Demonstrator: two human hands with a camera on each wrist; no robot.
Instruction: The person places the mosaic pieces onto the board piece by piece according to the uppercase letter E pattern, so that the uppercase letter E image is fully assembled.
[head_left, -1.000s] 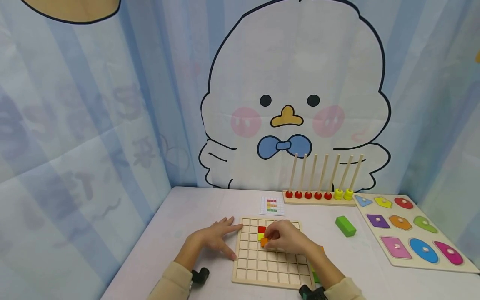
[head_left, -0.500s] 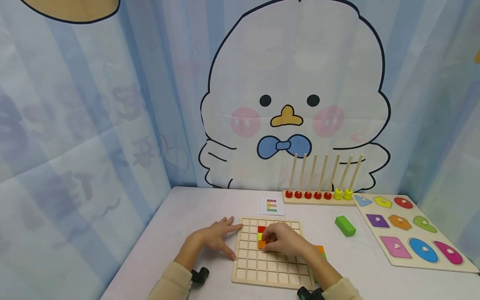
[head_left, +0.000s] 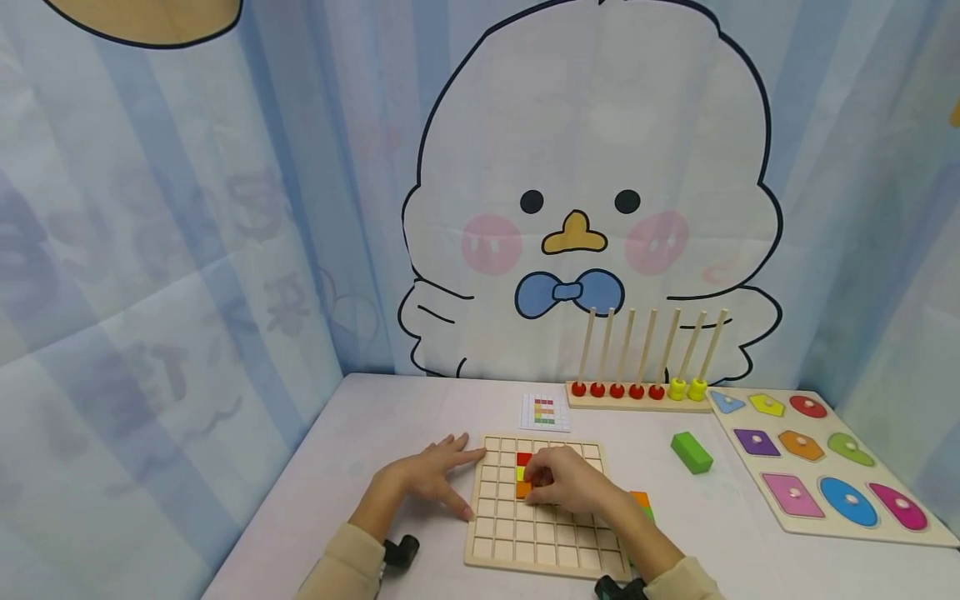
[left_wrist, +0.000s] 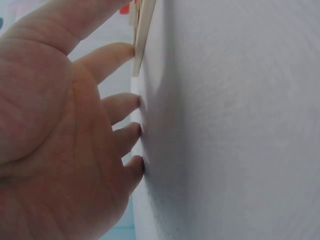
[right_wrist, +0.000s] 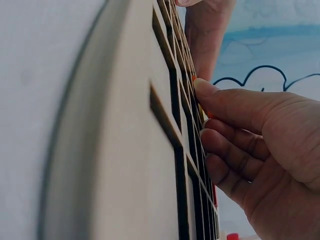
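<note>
A wooden grid board (head_left: 504, 552) lies on the white table. My left hand (head_left: 435, 471) has its fingers spread, with thumb and index fingertip against the board's left edge; in the left wrist view the left palm (left_wrist: 65, 115) shows, holding nothing. Over the grid my right hand (head_left: 570, 479) pinches an orange square tile (head_left: 522, 491), which sits in a cell below a yellow tile (head_left: 520, 473) and a red tile (head_left: 523, 459). In the right wrist view the right thumb (right_wrist: 235, 102) meets the orange tile, and the other fingers are curled.
A pattern card (head_left: 529, 422) lies beyond the board. Behind it stands a peg rack (head_left: 637, 402) with red and yellow beads. A green block (head_left: 691, 452) and a shape puzzle (head_left: 806, 492) lie to the right. Orange and green pieces (head_left: 642, 502) show partly behind the right forearm.
My right hand has lowered the orange tile from a tilted pose to flat in the cell under the yellow one. Over the last half second it barely moves. The left hand stays put.
</note>
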